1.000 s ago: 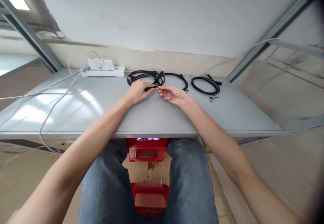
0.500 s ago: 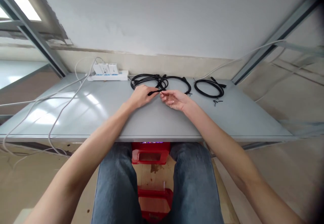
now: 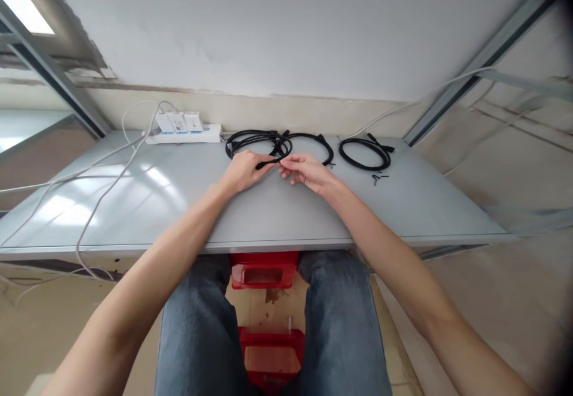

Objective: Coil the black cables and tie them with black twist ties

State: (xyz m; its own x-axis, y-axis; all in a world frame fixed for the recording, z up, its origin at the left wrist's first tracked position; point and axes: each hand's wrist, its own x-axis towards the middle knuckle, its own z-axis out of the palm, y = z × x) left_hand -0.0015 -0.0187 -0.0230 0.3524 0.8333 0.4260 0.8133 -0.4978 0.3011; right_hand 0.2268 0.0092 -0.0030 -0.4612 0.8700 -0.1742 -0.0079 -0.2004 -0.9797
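Note:
My left hand rests on the grey table with its fingers closed round the end of a black cable. My right hand meets it from the right, fingertips pinching the same cable end. That cable leads back to a coiled black bundle just behind my hands. A second black coil overlaps it on the right.
A third coiled black cable lies further right, with a small black tie beside it. A white power strip with white adapters sits at the back left, white cords trailing off the left edge. Red stools stand under the table between my knees.
Both hands stay together on the cable end with only small finger shifts. The head camera has swayed slightly.

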